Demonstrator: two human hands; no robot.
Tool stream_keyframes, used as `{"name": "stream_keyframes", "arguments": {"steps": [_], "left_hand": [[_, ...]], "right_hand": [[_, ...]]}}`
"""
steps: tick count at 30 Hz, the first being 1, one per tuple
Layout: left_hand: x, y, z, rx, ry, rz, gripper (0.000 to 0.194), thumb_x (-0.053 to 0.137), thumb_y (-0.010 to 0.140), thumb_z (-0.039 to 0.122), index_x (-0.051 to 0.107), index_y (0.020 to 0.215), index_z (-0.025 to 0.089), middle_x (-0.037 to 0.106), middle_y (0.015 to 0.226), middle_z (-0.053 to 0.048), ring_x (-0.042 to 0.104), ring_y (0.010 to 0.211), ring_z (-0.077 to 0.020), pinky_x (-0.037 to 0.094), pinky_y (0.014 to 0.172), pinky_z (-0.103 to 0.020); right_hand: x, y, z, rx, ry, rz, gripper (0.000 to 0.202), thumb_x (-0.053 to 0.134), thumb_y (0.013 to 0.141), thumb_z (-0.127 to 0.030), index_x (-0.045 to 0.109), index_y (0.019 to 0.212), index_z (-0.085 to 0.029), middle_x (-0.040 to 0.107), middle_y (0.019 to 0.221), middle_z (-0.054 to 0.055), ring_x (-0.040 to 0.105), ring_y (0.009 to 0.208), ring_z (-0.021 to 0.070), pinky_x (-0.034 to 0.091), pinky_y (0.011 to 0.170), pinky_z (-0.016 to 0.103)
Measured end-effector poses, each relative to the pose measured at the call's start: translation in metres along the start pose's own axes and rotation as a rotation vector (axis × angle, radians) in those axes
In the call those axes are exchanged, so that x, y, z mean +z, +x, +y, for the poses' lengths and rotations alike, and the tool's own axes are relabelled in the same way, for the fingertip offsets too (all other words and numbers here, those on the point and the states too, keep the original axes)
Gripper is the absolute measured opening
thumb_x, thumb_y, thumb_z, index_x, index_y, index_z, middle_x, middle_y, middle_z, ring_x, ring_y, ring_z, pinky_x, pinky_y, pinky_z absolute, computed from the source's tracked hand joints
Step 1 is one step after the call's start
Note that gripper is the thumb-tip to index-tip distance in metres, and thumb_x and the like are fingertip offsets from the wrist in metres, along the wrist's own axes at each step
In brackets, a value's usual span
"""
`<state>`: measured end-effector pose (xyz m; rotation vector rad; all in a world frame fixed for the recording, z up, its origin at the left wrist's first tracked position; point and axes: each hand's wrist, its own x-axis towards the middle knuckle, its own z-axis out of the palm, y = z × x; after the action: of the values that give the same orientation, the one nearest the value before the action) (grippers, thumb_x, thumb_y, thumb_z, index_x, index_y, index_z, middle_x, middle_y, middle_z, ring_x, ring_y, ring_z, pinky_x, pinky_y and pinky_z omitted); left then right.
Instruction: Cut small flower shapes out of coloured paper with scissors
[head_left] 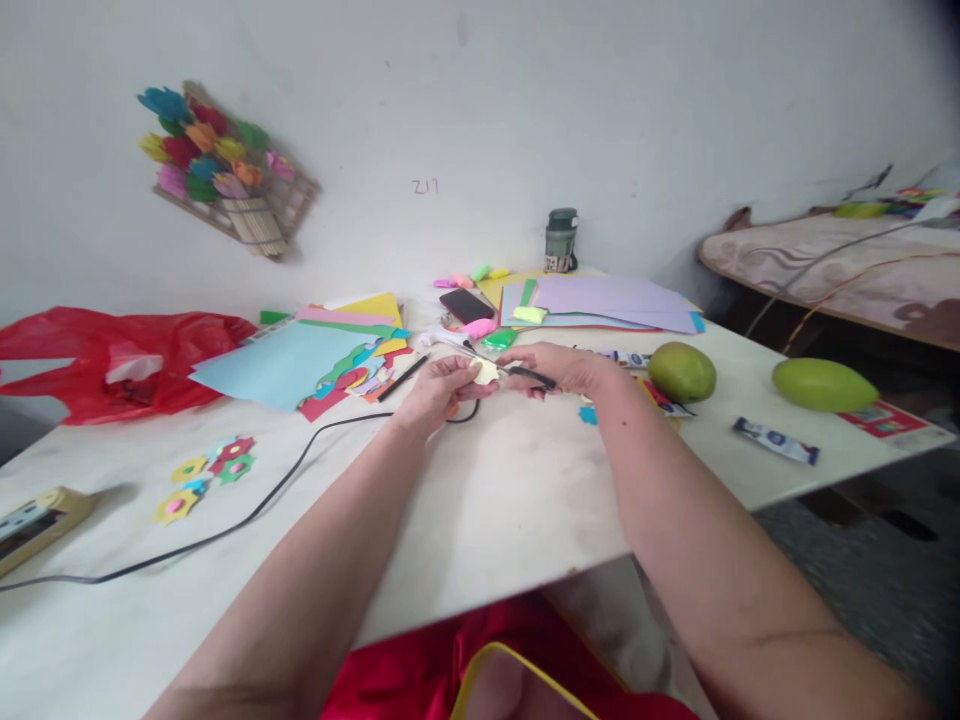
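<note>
Near the middle of the white table, my left hand (442,388) pinches a small pale yellow paper piece (485,371). My right hand (559,370) is closed around black-handled scissors (531,377), whose blades point left and reach the paper's upper edge. A small blue paper shape (588,414) lies under my right hand. Left of my left hand rests a black pen-like stick (403,379). Several finished-looking paper flowers (235,468) in red, green and yellow lie at the left.
A black cable (274,490) crosses the table (495,510). Behind are coloured sheets (615,300), a phone (466,305) and a bottle (560,242). Two green fruits (681,372) and a tube (776,441) lie right; a red bag (180,360) and a power strip (45,525) left.
</note>
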<state>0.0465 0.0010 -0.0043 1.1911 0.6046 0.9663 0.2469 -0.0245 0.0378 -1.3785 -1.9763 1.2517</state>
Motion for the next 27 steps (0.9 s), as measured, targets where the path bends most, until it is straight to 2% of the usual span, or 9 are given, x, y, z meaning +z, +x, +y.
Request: {"name": "stream_keyframes", "arguments": {"steps": [15,21,27], "left_hand": [[0.0023,-0.0001,-0.0002,-0.004,-0.022,-0.007,0.029,0.08,0.06,0.03,0.062,0.073,0.011,0.068,0.067,-0.004,0.068,0.064,-0.0158,0.055,0.071,-0.029],[0.0029,-0.0006,0.0004,-0.012,-0.026,-0.02,0.029,0.081,0.058,0.026,0.061,0.073,0.011,0.067,0.067,-0.002,0.067,0.063,-0.0145,0.055,0.071,-0.03],[0.0008,-0.0007,-0.0005,-0.017,-0.003,-0.008,0.03,0.082,0.057,0.023,0.06,0.074,0.012,0.066,0.07,0.0,0.067,0.067,-0.0142,0.054,0.075,-0.03]], "right_hand": [[-0.0035,-0.007,-0.0042,0.014,-0.067,-0.028,0.043,0.059,0.077,-0.033,0.055,0.118,-0.019,0.054,0.053,-0.003,0.043,0.04,0.0068,0.024,0.032,0.016],[-0.005,-0.0093,-0.0029,0.012,0.017,-0.036,0.039,0.059,0.076,-0.033,0.056,0.113,-0.02,0.056,0.053,-0.002,0.046,0.04,0.0076,0.021,0.032,0.016],[-0.0056,-0.0099,-0.0018,0.034,0.108,-0.028,0.04,0.064,0.075,-0.034,0.056,0.111,-0.02,0.053,0.049,-0.004,0.042,0.038,0.0065,0.031,0.037,0.016]]}}
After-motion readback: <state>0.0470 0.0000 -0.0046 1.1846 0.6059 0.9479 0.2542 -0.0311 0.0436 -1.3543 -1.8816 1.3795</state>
